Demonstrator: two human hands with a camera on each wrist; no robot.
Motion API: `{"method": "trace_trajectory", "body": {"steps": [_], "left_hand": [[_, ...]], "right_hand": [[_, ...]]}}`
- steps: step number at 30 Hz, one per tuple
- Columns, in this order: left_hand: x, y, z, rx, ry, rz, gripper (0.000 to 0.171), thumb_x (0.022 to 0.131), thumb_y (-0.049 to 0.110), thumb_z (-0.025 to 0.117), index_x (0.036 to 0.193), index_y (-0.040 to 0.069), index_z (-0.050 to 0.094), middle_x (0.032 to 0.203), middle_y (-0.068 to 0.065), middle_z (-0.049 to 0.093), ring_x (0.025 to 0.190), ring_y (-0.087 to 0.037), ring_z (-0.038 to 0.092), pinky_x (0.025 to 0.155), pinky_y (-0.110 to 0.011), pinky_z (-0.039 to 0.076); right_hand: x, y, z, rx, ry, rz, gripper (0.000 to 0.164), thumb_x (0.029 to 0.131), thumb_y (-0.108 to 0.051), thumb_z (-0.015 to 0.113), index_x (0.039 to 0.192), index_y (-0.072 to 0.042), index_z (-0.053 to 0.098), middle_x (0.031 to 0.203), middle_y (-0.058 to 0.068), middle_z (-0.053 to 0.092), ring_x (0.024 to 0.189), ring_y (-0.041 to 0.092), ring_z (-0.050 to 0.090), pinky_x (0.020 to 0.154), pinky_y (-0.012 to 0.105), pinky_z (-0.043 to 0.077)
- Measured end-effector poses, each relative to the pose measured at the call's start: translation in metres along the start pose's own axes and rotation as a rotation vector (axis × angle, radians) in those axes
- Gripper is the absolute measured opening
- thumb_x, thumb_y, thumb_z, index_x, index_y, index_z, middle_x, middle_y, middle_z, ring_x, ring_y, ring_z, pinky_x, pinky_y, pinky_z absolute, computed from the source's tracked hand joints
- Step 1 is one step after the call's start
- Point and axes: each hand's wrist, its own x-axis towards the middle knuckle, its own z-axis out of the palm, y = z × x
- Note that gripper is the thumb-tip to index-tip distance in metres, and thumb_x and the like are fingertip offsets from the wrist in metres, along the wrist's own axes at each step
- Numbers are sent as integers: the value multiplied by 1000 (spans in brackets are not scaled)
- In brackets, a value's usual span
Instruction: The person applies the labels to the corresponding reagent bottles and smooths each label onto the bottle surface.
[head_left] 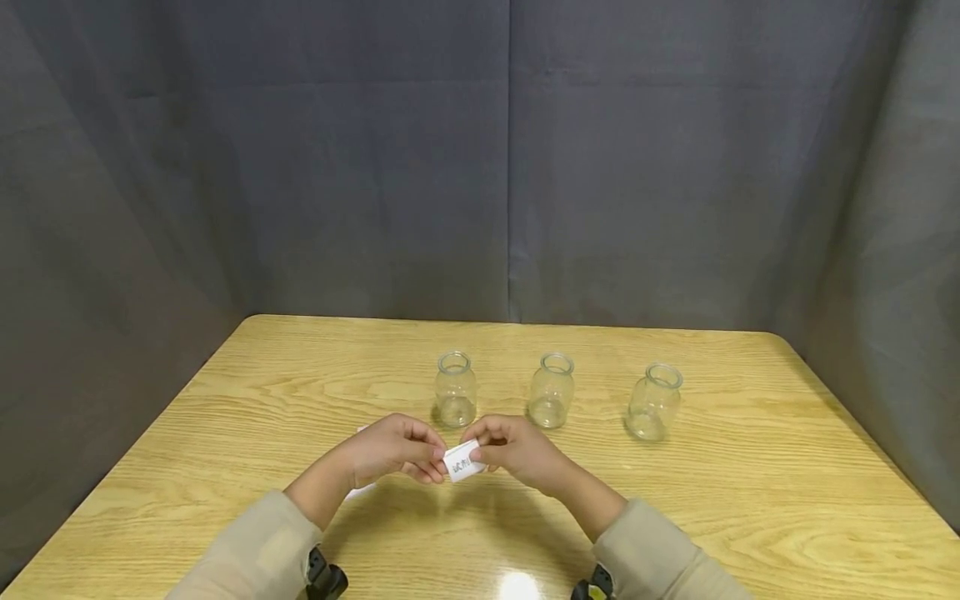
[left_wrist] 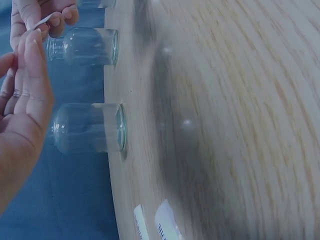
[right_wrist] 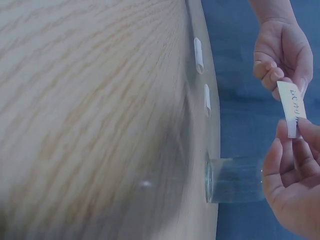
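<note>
A small white paper label (head_left: 461, 461) with dark handwritten characters is held up between both hands, above the table and in front of the jars. My right hand (head_left: 521, 454) pinches its right part, thumb on the written face. At its left edge, my left hand (head_left: 393, 450) pinches it between thumb and fingertips. The right wrist view shows the label (right_wrist: 291, 107) spanning from one hand to the other. Behind the hands stand three clear glass jars, a left jar (head_left: 455, 392), a middle jar (head_left: 552, 392) and a right jar (head_left: 654, 402), all upright and without lids.
Two more white paper slips lie on the wooden table (head_left: 750, 467) by the left forearm, partly hidden in the head view; the left wrist view shows a larger slip (left_wrist: 167, 222) beside a narrower slip (left_wrist: 140, 223), both with writing. Dark grey curtains (head_left: 375, 167) enclose the table.
</note>
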Motion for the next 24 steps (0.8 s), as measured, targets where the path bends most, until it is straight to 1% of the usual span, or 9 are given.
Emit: {"method": "trace_trajectory", "body": {"steps": [3, 7, 14, 19, 24], "left_hand": [[1, -1, 1, 11, -13, 9, 20, 82, 5, 55, 90, -14, 55, 78, -13, 61, 70, -19, 60, 67, -34, 49], [3, -3, 2, 17, -29, 14, 20, 82, 6, 55, 90, -13, 56, 78, -13, 61, 70, -19, 60, 67, -35, 49], [3, -6, 4, 14, -53, 21, 19, 82, 5, 55, 88, -13, 56, 76, -12, 61, 69, -19, 60, 66, -36, 49], [4, -5, 4, 13, -81, 39, 21, 82, 5, 55, 88, -14, 55, 75, -11, 61, 69, -18, 60, 66, -35, 50], [5, -8, 4, 2, -89, 47, 20, 81, 3, 55, 88, -15, 54, 74, -10, 61, 68, -18, 60, 65, -34, 50]], "right_hand": [[-1, 2, -3, 13, -11, -8, 16, 81, -2, 56, 95, 4, 57, 75, 4, 55, 69, 14, 50, 62, 30, 43], [-3, 5, -3, 62, -24, -2, 18, 80, -2, 56, 96, 6, 56, 74, 3, 55, 69, 13, 50, 62, 27, 42], [-3, 8, -3, 125, -35, 9, 20, 79, 0, 57, 97, 10, 54, 74, 2, 56, 68, 13, 52, 61, 27, 43], [-4, 8, -3, 147, -39, -8, 22, 79, 1, 56, 97, 13, 53, 73, 3, 56, 67, 12, 51, 59, 24, 42], [-4, 8, -3, 158, -37, -11, 22, 79, 2, 56, 97, 14, 52, 73, 3, 55, 66, 12, 51, 58, 22, 42]]}}
